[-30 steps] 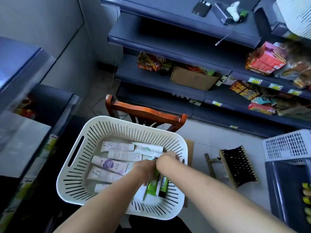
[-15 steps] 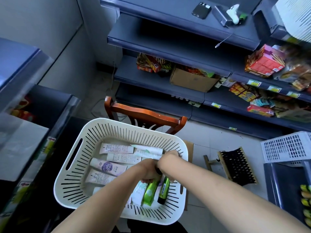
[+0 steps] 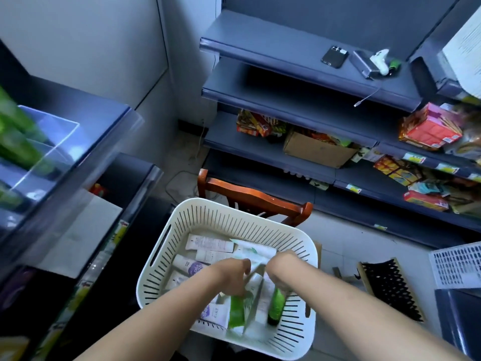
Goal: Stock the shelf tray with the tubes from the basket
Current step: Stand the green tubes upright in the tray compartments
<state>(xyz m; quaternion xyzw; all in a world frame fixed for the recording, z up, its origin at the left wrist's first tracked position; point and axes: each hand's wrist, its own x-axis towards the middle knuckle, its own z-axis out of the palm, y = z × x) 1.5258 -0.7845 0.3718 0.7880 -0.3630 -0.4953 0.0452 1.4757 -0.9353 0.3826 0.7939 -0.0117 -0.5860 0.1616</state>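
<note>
Small retail shop. Dark blue gondola shelving (image 3: 299, 74) fills upper right of frame, w/ price tags (image 3: 413, 158) on shelf edges, boxed snacks (image 3: 429, 128) at right, cardboard carton (image 3: 317, 149) mid-shelf. Clear display tray (image 3: 49, 142) at left holds green products.

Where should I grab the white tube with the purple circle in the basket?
Take the purple-circle tube round its middle, coming straight down from above. It lies flat in the basket, long sides up, pointing left to right. Other tubes sit close beside it, so a thumb-and-finger grip across its narrow width probably fits best, with the left hand, which is nearer.
</note>
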